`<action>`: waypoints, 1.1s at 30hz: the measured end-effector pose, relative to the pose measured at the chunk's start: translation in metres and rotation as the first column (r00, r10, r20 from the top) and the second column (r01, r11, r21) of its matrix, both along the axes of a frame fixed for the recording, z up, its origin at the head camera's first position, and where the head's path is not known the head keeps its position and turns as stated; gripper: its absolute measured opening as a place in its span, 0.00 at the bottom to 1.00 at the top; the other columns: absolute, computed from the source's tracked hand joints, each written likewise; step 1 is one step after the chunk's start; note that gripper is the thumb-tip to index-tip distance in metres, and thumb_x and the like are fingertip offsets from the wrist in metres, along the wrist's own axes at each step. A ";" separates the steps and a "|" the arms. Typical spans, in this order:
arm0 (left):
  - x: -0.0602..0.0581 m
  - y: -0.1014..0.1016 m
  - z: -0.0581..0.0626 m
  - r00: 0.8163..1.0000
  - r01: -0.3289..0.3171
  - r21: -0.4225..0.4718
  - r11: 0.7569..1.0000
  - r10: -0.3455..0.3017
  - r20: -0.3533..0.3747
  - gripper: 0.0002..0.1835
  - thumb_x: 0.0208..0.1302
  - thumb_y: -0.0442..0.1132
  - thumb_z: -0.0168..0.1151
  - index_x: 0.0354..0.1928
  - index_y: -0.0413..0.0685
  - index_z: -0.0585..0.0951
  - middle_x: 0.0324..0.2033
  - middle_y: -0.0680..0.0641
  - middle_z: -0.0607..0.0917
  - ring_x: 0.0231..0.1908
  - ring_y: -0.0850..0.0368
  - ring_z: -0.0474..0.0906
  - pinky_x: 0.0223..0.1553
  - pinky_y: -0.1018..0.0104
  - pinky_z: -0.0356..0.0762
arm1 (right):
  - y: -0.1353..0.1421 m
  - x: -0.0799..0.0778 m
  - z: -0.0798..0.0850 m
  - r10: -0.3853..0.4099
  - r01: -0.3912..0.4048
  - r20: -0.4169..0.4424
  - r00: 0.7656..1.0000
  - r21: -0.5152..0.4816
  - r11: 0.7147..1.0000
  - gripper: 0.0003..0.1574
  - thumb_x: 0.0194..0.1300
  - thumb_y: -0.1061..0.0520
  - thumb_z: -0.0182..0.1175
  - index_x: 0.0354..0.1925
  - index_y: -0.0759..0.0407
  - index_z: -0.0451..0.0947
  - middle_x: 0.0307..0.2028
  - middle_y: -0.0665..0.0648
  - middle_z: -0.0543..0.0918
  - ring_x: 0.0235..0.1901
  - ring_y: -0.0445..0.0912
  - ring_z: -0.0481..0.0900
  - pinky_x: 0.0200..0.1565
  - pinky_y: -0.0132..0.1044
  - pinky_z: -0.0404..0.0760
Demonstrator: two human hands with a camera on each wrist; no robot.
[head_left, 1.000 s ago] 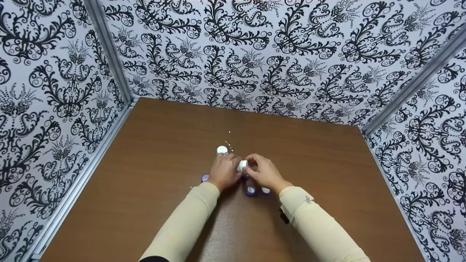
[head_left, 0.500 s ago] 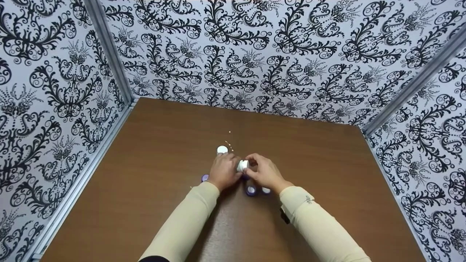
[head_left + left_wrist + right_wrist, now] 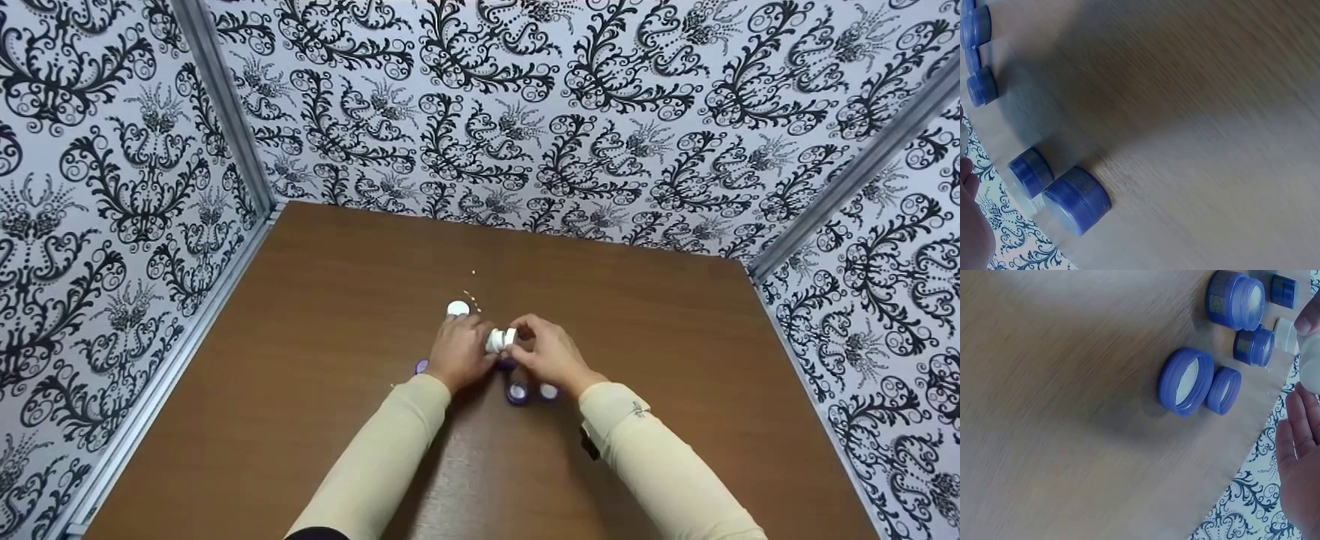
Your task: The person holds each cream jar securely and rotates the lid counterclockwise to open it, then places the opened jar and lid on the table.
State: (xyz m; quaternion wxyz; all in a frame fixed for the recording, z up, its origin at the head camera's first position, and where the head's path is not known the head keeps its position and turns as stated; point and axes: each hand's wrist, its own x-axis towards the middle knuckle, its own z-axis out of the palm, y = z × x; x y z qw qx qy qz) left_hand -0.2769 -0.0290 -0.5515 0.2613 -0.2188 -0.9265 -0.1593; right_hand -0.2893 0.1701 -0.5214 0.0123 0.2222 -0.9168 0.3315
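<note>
In the head view my left hand (image 3: 461, 351) grips a small white jar (image 3: 493, 342) over the middle of the table. My right hand (image 3: 551, 354) pinches its white lid (image 3: 511, 337) between thumb and fingertips, with a narrow gap between lid and jar. Below the hands lie two purple screw lids (image 3: 1185, 382), the smaller one (image 3: 1224, 390) beside it, both with their hollow side showing in the right wrist view. A large purple jar (image 3: 1235, 301) and a small purple jar (image 3: 1255, 346) stand without lids, white inside. My left hand hides part of the white jar.
A closed large purple jar (image 3: 1077, 199) and a smaller one (image 3: 1030, 171) stand on the left. Another white jar (image 3: 458, 308) stands beyond my left hand. Several white crumbs (image 3: 473, 298) dot the brown table (image 3: 360, 300), and patterned walls (image 3: 495, 112) enclose its back and sides.
My right hand has shifted slightly right with the white lid, and the gap between lid and jar has widened. My left hand has barely moved with the jar.
</note>
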 end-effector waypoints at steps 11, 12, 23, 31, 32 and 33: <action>0.000 -0.002 0.001 1.000 -0.008 0.001 1.000 0.008 0.026 0.20 0.45 0.49 0.77 0.39 0.48 0.85 0.35 0.49 0.85 0.39 0.48 0.81 0.45 0.54 0.74 | 0.004 -0.012 -0.006 -0.074 0.075 0.051 0.996 -0.015 0.997 0.19 0.56 0.54 0.70 0.47 0.53 0.79 0.41 0.52 0.85 0.42 0.49 0.85 0.47 0.44 0.80; 0.001 -0.002 0.001 1.000 -0.008 0.002 1.000 0.008 0.026 0.20 0.45 0.49 0.77 0.39 0.48 0.85 0.35 0.49 0.85 0.39 0.48 0.81 0.44 0.53 0.74 | 0.004 -0.013 -0.007 -0.076 0.077 0.054 0.996 -0.017 0.997 0.19 0.56 0.54 0.70 0.47 0.53 0.79 0.41 0.52 0.85 0.42 0.50 0.85 0.47 0.44 0.80; 0.000 -0.004 0.000 0.998 -0.008 0.002 1.000 0.008 0.060 0.21 0.46 0.50 0.78 0.41 0.49 0.86 0.37 0.49 0.85 0.40 0.49 0.81 0.47 0.53 0.74 | 0.005 -0.019 -0.012 -0.123 0.122 0.025 0.992 0.015 0.992 0.18 0.52 0.55 0.73 0.42 0.56 0.80 0.32 0.49 0.85 0.35 0.45 0.82 0.43 0.43 0.79; 0.000 -0.005 -0.003 0.997 -0.006 -0.005 1.000 0.007 0.073 0.22 0.46 0.52 0.77 0.41 0.48 0.85 0.37 0.49 0.85 0.40 0.48 0.80 0.47 0.54 0.73 | 0.006 -0.027 -0.017 -0.171 0.168 0.048 0.984 0.052 0.984 0.19 0.51 0.53 0.74 0.41 0.56 0.80 0.33 0.51 0.84 0.35 0.48 0.80 0.43 0.46 0.77; 0.000 -0.006 -0.002 0.997 -0.008 -0.005 1.000 0.008 0.078 0.22 0.47 0.52 0.77 0.41 0.48 0.85 0.37 0.49 0.85 0.40 0.48 0.80 0.48 0.54 0.73 | 0.006 -0.029 -0.018 -0.177 0.174 0.054 0.983 0.054 0.983 0.19 0.51 0.53 0.74 0.41 0.55 0.80 0.33 0.51 0.84 0.35 0.48 0.80 0.43 0.46 0.77; 0.000 -0.006 -0.002 0.997 -0.010 -0.006 1.000 0.011 0.082 0.22 0.47 0.52 0.77 0.42 0.48 0.85 0.38 0.49 0.85 0.41 0.48 0.80 0.49 0.54 0.73 | 0.006 -0.030 -0.018 -0.182 0.178 0.060 0.982 0.055 0.982 0.19 0.51 0.53 0.74 0.41 0.55 0.80 0.33 0.51 0.84 0.36 0.49 0.80 0.44 0.46 0.77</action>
